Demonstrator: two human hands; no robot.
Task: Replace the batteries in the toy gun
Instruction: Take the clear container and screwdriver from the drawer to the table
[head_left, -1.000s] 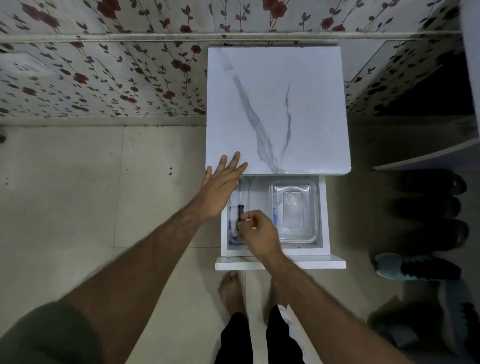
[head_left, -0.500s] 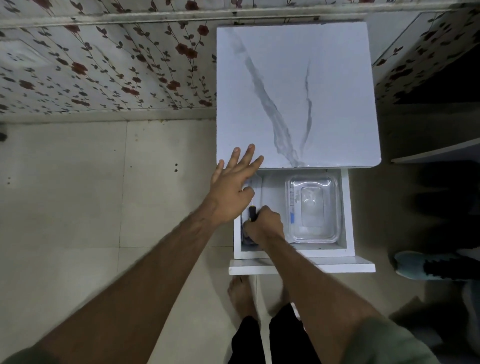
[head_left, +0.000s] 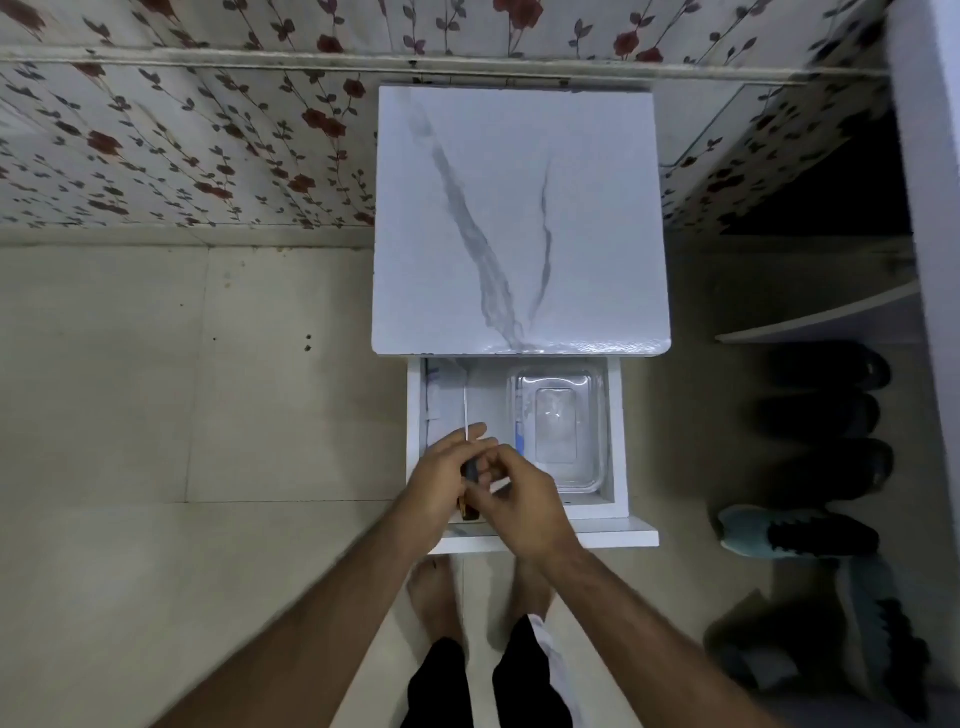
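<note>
Fingers (head_left: 480, 475) of both hands curl round one screwdriver (head_left: 470, 470): left hand (head_left: 441, 475) grips the dark handle, right hand (head_left: 522, 499) pinches it from the other side, over the drawer's (head_left: 618, 415) near left corner. Thin shaft points toward the desk (head_left: 519, 208) front edge.

Risk, my judgement: handing over between two hands, the tool may slip back into the drawer; its tip could snag the papers (head_left: 434, 400) at the left wall.

Count: one screwdriver, one clear container (head_left: 558, 426), two hands. Toy gun: I see none in view; batteries likewise.
</note>
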